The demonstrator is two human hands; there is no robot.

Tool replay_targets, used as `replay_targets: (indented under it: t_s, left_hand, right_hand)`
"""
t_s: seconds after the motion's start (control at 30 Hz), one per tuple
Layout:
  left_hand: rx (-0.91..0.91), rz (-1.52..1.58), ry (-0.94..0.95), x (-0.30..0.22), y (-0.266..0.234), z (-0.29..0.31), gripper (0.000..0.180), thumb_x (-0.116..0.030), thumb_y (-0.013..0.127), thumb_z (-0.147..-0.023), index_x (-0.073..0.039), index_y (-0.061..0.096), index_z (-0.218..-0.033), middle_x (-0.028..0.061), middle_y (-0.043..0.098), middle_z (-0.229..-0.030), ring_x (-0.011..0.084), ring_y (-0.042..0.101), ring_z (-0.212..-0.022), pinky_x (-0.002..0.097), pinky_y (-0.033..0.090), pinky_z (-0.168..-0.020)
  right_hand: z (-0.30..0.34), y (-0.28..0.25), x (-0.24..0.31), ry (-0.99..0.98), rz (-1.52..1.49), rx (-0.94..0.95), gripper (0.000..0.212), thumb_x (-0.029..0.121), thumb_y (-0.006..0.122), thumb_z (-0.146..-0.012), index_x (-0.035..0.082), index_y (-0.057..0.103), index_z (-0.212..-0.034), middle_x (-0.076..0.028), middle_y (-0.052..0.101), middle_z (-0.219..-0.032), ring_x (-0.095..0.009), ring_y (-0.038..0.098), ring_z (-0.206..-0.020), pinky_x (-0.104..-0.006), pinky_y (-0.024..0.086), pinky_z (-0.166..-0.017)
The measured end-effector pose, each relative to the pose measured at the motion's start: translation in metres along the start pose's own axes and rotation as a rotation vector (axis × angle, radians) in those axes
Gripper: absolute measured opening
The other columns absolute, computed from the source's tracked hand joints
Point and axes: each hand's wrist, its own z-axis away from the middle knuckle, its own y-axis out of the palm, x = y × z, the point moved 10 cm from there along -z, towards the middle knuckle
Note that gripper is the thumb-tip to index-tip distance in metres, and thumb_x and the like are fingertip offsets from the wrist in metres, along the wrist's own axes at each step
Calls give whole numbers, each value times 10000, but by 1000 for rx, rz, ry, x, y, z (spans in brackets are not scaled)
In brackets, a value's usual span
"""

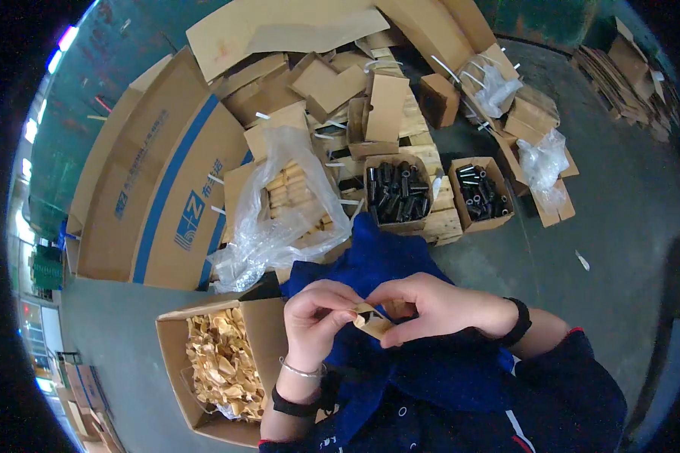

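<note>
Over my lap, both hands hold a small brown paper wrapper point(375, 325), whose end gapes around a dark inside. My left hand point(315, 311) pinches its open left edge between thumb and fingers. From the other side my right hand point(435, 303) grips it, thumb below and fingers above. What lies deeper in the wrapper is hidden. Beyond my knees, a cardboard box of short black tubes point(397, 190) stands on a wooden pallet point(444, 215), and a second box with similar tubes point(482, 194) is to its right. A box of crumpled brown papers point(227, 355) stands at my left.
A large printed cardboard panel point(166, 189) leans at the far left. Clear plastic sheeting point(268, 241) lies over the pallet's left part, with opened cartons point(325, 83) behind. More plastic film point(544, 162) sits at the right, and flattened cardboard point(616, 83) is stacked at the far right.
</note>
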Motion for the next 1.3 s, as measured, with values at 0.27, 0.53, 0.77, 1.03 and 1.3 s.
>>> replay_targets:
  t_s: [0.27,0.53,0.77,1.03,1.3]
  left_hand:
    - [175,-524,-289,17,20,0,174,-153,592,-739,-1,510,-759,100,521,-663,179,498,-573,266,408,-528]
    - [217,-855,-150,8,33,-10,70,-71,503,-698,-13,488,-663,162,505,-631,341,503,-600,389,391,-501]
    - [269,-964,-159,16,37,-9,109,-95,534,-693,-22,485,-629,142,502,-605,323,507,-584,390,395,-508]
    - [394,-930,-64,15,57,-8,100,-103,559,-671,-37,493,-637,119,511,-619,301,515,-602,380,406,-521]
    - [223,-805,-24,1,49,-12,118,-70,538,-672,-27,460,-596,126,474,-575,284,481,-530,344,378,-476]
  right_hand:
    - [4,-25,-3,-6,437,-286,275,251,638,-699,58,467,-794,-100,546,-673,-283,561,-625,-356,431,-520]
    - [3,-18,-17,11,500,-259,277,252,624,-710,56,455,-809,-116,544,-671,-300,553,-625,-375,431,-535]
    - [5,-31,-9,22,232,-250,283,276,614,-723,45,505,-844,-123,529,-618,-308,536,-581,-384,406,-508]
    - [-1,-26,-7,-35,666,-159,222,253,564,-723,38,511,-708,-135,537,-642,-311,552,-620,-403,436,-550]
    - [6,-45,-2,-90,423,-413,124,137,542,-733,14,528,-735,-104,534,-630,-220,540,-566,-316,428,-508]
